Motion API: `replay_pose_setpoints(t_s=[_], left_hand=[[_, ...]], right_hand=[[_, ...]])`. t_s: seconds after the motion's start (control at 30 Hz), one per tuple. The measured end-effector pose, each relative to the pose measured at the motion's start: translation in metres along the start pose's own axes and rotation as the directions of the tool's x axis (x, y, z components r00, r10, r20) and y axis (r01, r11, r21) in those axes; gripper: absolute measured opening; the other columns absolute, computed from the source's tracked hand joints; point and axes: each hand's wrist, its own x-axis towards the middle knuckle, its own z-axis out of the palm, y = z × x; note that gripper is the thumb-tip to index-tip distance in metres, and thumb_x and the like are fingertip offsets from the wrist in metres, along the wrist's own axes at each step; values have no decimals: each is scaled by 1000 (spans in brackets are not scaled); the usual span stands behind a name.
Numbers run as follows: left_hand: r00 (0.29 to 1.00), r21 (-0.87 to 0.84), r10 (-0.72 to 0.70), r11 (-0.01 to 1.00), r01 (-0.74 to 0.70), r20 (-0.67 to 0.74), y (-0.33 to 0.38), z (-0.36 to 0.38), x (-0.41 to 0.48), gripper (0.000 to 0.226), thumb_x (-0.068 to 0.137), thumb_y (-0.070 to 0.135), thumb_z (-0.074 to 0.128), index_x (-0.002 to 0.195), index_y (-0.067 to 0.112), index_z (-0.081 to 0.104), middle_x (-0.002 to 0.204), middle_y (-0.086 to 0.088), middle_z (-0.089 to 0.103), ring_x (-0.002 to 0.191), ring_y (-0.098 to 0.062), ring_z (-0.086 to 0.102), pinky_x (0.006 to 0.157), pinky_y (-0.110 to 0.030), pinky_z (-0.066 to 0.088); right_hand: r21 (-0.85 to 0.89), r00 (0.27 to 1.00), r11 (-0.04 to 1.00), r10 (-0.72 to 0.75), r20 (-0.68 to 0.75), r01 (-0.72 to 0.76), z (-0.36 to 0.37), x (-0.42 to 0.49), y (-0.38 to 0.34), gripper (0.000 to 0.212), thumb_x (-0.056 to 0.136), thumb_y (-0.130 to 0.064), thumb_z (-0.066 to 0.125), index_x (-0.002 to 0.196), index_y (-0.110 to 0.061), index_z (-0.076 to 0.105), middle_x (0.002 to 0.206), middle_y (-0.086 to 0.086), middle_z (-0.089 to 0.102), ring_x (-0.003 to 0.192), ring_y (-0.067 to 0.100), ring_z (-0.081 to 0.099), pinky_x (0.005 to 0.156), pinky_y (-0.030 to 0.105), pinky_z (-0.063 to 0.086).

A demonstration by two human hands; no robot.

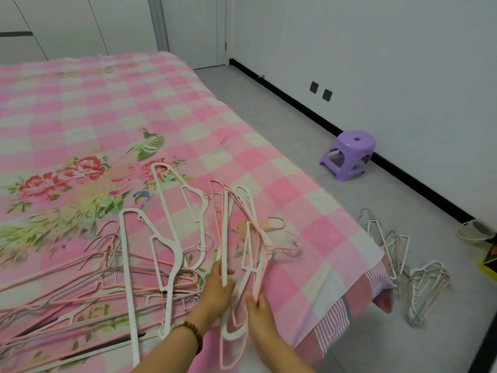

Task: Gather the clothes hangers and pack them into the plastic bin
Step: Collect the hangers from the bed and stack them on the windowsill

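Many white and pink clothes hangers lie scattered on the bed. A small stack of white and pink hangers (248, 243) lies near the bed's right edge, hooks pointing right. My left hand (217, 288) grips the stack's white bar. My right hand (259, 309) pinches the stack's near end. Two big white hangers (166, 254) lie just left of my hands. A tangle of pink and grey hangers (67, 289) spreads across the near left of the bed. More hangers (408, 267) lie on the floor past the bed corner. No plastic bin is clearly in view.
The bed (309, 211) has a pink checked cover with flowers. A purple plastic stool (348, 154) stands by the right wall. A pale round basin (476, 232) and a yellow-edged object sit at the far right on the grey floor.
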Motion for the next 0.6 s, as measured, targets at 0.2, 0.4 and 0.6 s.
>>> replay_pose_setpoints(t_s=[0.2,0.4,0.6], left_hand=[[996,367,53,927,-76,71,-22,-19,12,47,91,21,54,136,26,41,116,-4,36,119,-25,41,97,-23,32],[992,-21,37,999,-35,124,-11,-30,5,48,93,31,53,137,28,31,117,-2,55,104,-14,56,82,-15,49],[993,-253,13,967,18,117,18,-20,-10,27,94,28,52,103,3,57,68,-5,54,56,-13,52,56,-19,50]], right_hand=[[232,982,955,186,12,-184,18,33,7,67,70,-27,77,126,-12,44,114,12,65,100,29,65,90,46,53],[199,973,980,34,-227,12,10,31,-4,14,93,-15,56,93,-1,60,64,7,55,58,21,52,53,28,43],[29,925,967,-234,-300,254,10,7,-20,18,95,-19,50,102,-8,62,79,3,62,78,25,60,72,37,50]])
